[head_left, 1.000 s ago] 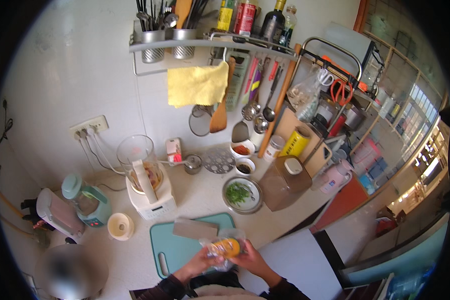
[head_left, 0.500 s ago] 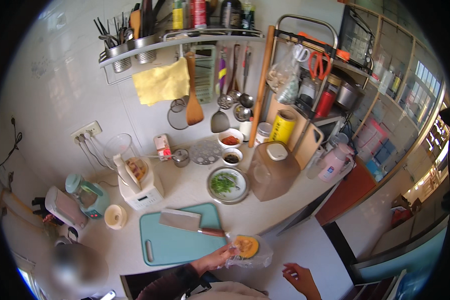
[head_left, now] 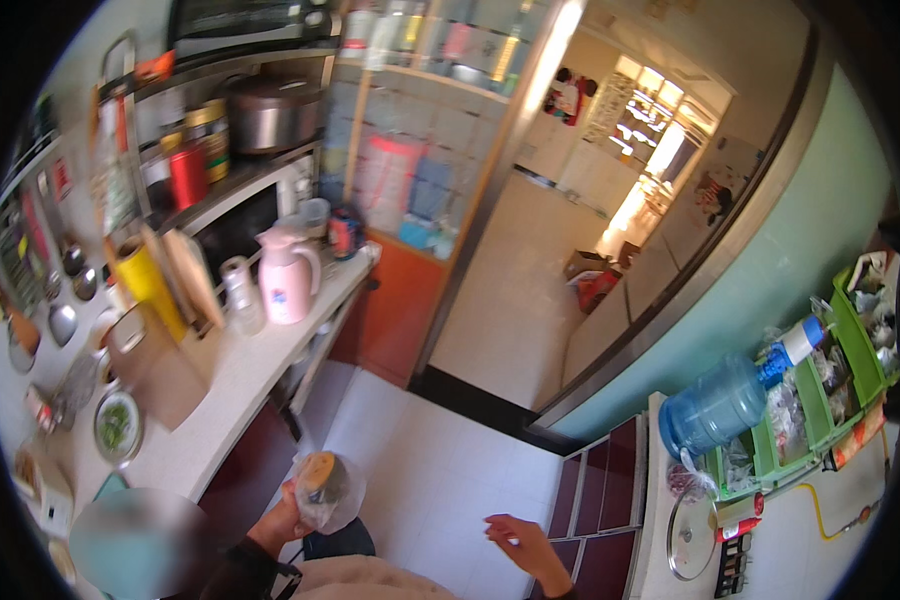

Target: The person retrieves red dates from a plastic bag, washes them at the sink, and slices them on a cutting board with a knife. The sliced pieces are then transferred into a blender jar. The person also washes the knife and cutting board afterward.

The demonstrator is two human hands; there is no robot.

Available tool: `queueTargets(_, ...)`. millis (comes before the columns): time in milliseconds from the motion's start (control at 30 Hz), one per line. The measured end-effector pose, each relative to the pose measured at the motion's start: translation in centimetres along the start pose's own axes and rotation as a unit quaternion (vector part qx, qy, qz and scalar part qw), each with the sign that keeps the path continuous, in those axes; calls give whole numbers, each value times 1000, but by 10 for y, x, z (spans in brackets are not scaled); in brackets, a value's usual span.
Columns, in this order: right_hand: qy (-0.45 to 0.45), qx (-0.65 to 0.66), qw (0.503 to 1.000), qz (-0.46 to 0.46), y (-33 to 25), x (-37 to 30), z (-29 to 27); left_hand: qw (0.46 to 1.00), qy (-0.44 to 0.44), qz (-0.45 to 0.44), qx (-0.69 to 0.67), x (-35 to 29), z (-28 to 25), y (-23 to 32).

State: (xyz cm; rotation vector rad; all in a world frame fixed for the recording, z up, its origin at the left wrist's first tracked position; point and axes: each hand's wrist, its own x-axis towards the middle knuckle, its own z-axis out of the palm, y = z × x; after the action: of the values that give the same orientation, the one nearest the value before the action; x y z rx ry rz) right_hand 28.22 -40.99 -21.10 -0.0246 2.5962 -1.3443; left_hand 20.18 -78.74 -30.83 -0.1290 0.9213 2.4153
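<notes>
My left hand grips a cut piece of pumpkin in a clear plastic bag, just off the counter's front edge. Orange flesh shows at the top, while the bag wraps the lower part. Over the floor to the right, my right hand hangs with its fingers apart and nothing in it. A metal-rimmed bowl of chopped greens rests on the counter to the left. Near it, a corner of the teal cutting board shows; a blurred patch covers the area below. The cleaver is not visible.
A pink thermos jug and a brown container stand on the left counter. Beyond the pale floor is an open doorway. At right, a counter holds a blue water bottle, a green rack and a glass lid.
My view has swung right, from the cutting board and cleaver toward the doorway and right-hand counter. My left hand still holds the bagged pumpkin, now away from the board. My right hand stays empty.
</notes>
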Motion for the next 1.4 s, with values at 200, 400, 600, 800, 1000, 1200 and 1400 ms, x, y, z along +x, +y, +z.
queueTargets(200,-16,-17,1000,13,33,110,-54,999,-41,-25,21,157,14,0)
queueTargets(400,77,-60,990,101,90,215,-172,956,-136,-88,244,341,91,47)
queueTargets(600,143,-66,961,227,146,263,-267,926,-158,-277,204,535,193,63)
queueTargets(800,225,-16,945,239,231,310,-319,921,-209,-278,176,745,274,20)
queueTargets(1000,262,27,943,203,317,431,-415,920,-340,-170,92,958,399,7)
queueTargets(1200,356,248,883,178,348,555,-564,911,-300,-281,15,1157,538,-18)
queueTargets(1400,463,116,833,281,347,569,-629,797,-489,137,326,1334,648,-51)
